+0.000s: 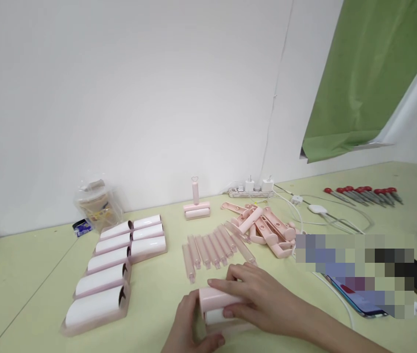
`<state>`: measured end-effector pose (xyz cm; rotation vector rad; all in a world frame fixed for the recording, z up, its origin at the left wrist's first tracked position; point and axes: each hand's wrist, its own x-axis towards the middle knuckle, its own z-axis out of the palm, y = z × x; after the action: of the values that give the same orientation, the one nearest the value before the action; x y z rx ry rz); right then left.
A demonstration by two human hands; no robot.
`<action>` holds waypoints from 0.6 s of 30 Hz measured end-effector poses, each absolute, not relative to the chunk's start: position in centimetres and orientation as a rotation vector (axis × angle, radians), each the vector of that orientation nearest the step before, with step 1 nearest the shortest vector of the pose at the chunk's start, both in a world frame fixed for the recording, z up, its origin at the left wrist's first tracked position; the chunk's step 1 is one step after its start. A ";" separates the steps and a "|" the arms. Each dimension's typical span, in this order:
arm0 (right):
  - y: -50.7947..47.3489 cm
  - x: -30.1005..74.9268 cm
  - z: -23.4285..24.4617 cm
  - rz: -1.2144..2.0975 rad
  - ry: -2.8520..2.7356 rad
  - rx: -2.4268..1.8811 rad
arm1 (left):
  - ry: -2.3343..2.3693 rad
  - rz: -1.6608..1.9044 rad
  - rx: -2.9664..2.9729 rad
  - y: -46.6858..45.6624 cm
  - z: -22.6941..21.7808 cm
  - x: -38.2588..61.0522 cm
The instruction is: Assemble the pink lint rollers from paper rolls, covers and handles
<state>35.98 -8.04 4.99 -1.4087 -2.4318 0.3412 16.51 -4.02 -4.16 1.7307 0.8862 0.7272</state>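
Observation:
Near the front edge, a lint roller with a pink upper part over a white sheet roll is between both my hands. My left hand curls around its left end, the thumb low in front. From the right, my right hand grips it, fingers across the pink part and thumb over the white roll. Its right end is hidden by that hand. Just beyond lie several clear pink handle tubes. Behind these is a pile of pink roller frames.
White rolls in pink covers stand in two columns at left. An assembled lint roller stands by the wall. A plastic bag, power strip, cables, a partly pixelated phone and red-topped tools are also around.

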 end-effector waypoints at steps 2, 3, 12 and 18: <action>-8.1 35.9 4.7 0.334 -2.460 -1.399 | 0.903 0.720 1.729 -4.0 -4.3 16.4; -8.1 35.9 4.4 0.330 -2.470 -1.389 | 0.904 0.706 1.731 -3.9 -4.3 16.3; -8.7 36.7 3.4 0.426 -2.362 -1.345 | 0.827 0.799 1.805 -3.3 -6.2 15.6; -8.0 44.1 8.0 0.175 -1.502 -1.492 | 0.926 0.683 1.754 -3.0 -6.2 15.7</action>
<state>44.11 -7.96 8.02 -1.4923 -1.5017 0.1746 15.72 -2.97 -6.23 1.7543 0.9260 0.6828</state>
